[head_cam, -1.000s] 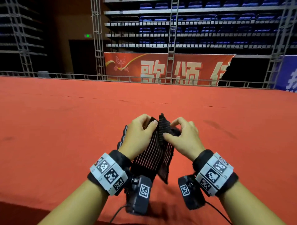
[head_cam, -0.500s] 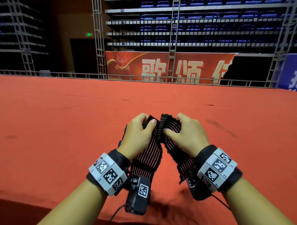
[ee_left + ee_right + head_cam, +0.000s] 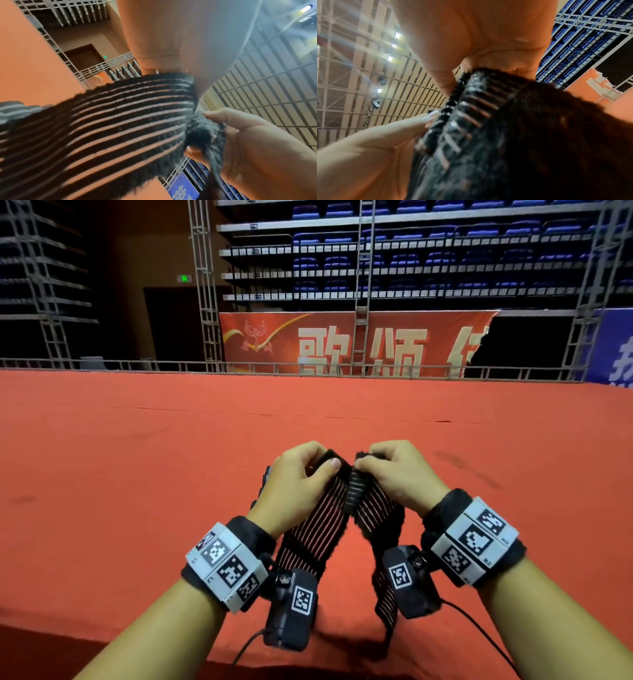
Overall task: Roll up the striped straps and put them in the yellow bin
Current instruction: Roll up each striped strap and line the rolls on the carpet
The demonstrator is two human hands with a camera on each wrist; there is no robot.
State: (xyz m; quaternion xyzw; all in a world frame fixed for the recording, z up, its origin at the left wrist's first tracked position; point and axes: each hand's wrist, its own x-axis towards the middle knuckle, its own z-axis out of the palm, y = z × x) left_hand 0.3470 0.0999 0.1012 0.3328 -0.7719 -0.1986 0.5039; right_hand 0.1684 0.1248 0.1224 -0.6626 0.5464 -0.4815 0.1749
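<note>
A black strap with thin red stripes (image 3: 313,529) is held up in the air in front of me, over the red carpet. My left hand (image 3: 322,463) pinches its top edge with thumb over fingers. My right hand (image 3: 370,462) grips the bunched top of the other half (image 3: 375,505). The two halves hang down like an upside-down V, the right tail (image 3: 385,604) passing under my right wrist. The left wrist view shows the striped strap (image 3: 120,121) stretched to the right hand (image 3: 248,142). In the right wrist view the strap (image 3: 488,135) is bunched under the palm. No yellow bin is in view.
The red carpeted stage (image 3: 137,474) spreads wide ahead, with its front edge (image 3: 102,642) just below my forearms. A metal railing (image 3: 308,368) lines the far side, with a red banner (image 3: 342,344) and blue seats behind. A dark ribbed end (image 3: 262,484) shows left of my left hand.
The hands have drawn the strap's two halves apart. The right hand has closed over the bunched top, and the right half now hangs under the right wrist.
</note>
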